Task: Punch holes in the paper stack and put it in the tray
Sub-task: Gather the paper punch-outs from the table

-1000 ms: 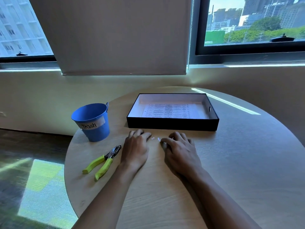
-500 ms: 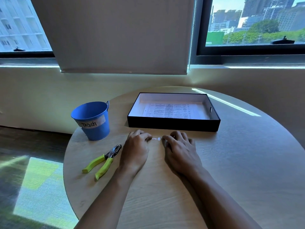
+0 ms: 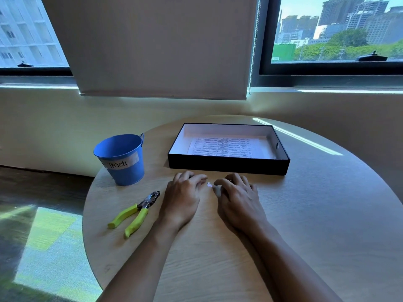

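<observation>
Printed paper stack (image 3: 222, 147) flat in black tray (image 3: 229, 167); both hands' fingers (image 3: 196, 178) spread, empty

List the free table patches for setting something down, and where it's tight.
Free: the wide stretch of table right of the right hand, below the tray; also the near edge between the forearms. Tight: the left side, where trash bucket, hole punch and left hand sit close, and the paper bits between the hands.
</observation>
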